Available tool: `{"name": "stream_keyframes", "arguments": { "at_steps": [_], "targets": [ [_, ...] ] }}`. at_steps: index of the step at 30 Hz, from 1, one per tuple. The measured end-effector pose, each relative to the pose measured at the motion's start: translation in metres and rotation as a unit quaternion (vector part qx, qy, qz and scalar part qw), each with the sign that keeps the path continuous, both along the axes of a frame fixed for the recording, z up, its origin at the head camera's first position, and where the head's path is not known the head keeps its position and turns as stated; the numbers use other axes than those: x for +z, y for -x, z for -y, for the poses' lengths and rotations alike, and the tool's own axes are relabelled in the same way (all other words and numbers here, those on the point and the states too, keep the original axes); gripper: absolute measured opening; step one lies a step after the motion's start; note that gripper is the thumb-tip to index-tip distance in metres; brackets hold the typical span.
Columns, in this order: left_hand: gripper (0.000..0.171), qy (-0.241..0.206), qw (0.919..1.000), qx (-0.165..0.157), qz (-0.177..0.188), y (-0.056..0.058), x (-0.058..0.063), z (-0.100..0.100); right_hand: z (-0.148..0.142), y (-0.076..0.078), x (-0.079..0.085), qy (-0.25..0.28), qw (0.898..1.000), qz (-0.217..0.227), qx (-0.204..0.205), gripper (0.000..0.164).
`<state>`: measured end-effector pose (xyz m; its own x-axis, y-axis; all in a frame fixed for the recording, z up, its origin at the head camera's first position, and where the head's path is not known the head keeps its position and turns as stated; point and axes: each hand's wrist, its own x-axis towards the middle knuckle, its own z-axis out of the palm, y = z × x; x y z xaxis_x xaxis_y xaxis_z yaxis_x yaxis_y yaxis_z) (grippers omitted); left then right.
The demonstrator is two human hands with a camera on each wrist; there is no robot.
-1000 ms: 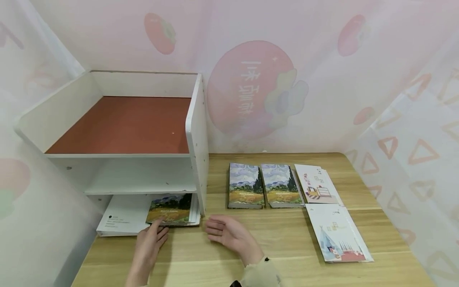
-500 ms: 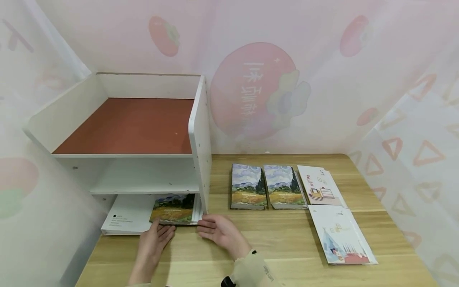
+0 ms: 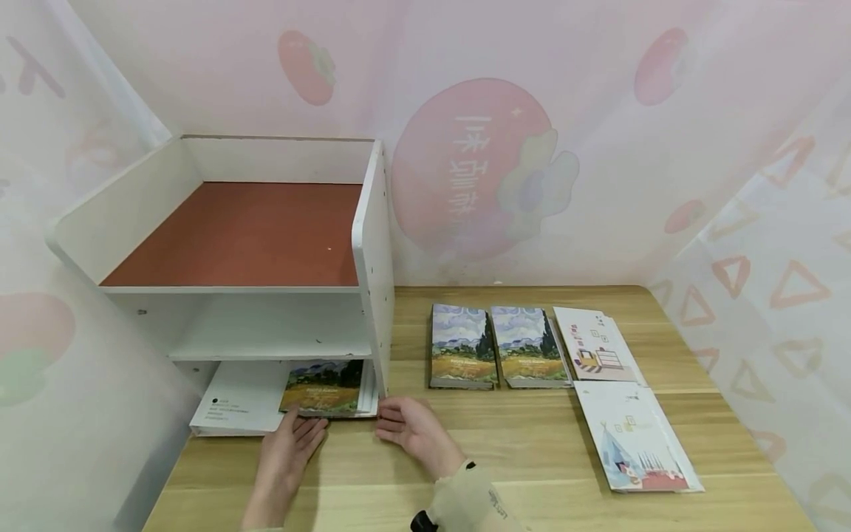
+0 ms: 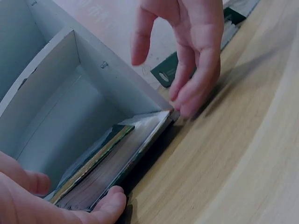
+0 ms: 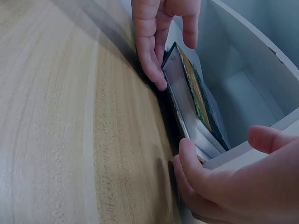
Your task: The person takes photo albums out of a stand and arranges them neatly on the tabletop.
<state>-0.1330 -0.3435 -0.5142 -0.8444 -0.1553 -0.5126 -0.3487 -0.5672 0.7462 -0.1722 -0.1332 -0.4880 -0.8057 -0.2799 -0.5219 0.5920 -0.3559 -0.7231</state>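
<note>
In the head view, a photo album with a painted landscape cover (image 3: pixel 326 388) lies flat in the lowest compartment of a white shelf unit (image 3: pixel 374 244). It rests on white-edged albums. To its left lies a white album (image 3: pixel 242 399). My left hand (image 3: pixel 286 451) is at the front edge of the painted album. In the right wrist view, its fingers (image 5: pixel 152 60) lie along that edge and the thumb stands away. My right hand (image 3: pixel 419 436) is beside the stack's right front corner, fingers loosely bent, holding nothing. Whether it touches the corner is unclear.
Two stacks of painted albums (image 3: pixel 463 347) stand right of the shelf on the wooden table (image 3: pixel 532 451). Beyond them lie a white album with a furniture drawing (image 3: pixel 595 347) and another with a tent drawing (image 3: pixel 638 436). The shelf's red-brown top (image 3: pixel 246 233) sits above.
My right hand has moved left to the stack's corner, then slightly back right. My left hand keeps to the front edge. The stack has hardly shifted; the head view has turned slightly.
</note>
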Motion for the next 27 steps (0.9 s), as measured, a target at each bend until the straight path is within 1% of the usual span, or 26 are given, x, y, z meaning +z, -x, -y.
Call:
{"name": "stream_keyframes", "arguments": {
  "at_steps": [3, 6, 9, 13, 17, 19, 22, 27],
  "targets": [
    [0.082, -0.025, 0.9996, 0.01, -0.003, -0.002, 0.0, -0.001, 0.004, 0.002, -0.001, 0.007, 1.0, 0.012, -0.001, 0.043],
    [0.083, -0.054, 0.9982, 0.024, -0.005, -0.003, -0.001, -0.001, 0.009, 0.004, -0.003, 0.023, 0.999, 0.03, 0.0, 0.049],
    [0.084, -0.071, 0.9969, 0.034, -0.009, -0.002, -0.005, -0.001, 0.013, 0.006, -0.005, 0.025, 0.999, 0.038, 0.002, 0.051],
    [0.085, -0.074, 0.9966, 0.037, -0.009, -0.001, -0.009, 0.0, 0.017, 0.008, -0.007, 0.017, 0.999, 0.041, 0.007, 0.047],
    [0.085, -0.07, 0.997, 0.031, -0.006, -0.001, -0.011, 0.002, 0.019, 0.01, -0.01, 0.014, 0.999, 0.047, 0.005, 0.058],
    [0.082, -0.067, 0.9974, 0.026, -0.008, 0.0, -0.012, 0.003, 0.02, 0.011, -0.012, 0.008, 0.999, 0.049, 0.004, 0.061],
    [0.081, -0.058, 0.9982, 0.016, -0.01, 0.001, -0.013, 0.006, 0.02, 0.011, -0.013, 0.001, 0.999, 0.049, 0.008, 0.053],
    [0.079, -0.049, 0.9987, 0.016, 0.001, 0.004, -0.016, 0.01, 0.021, 0.012, -0.016, -0.008, 0.999, 0.046, 0.011, 0.042]
  ]
}}
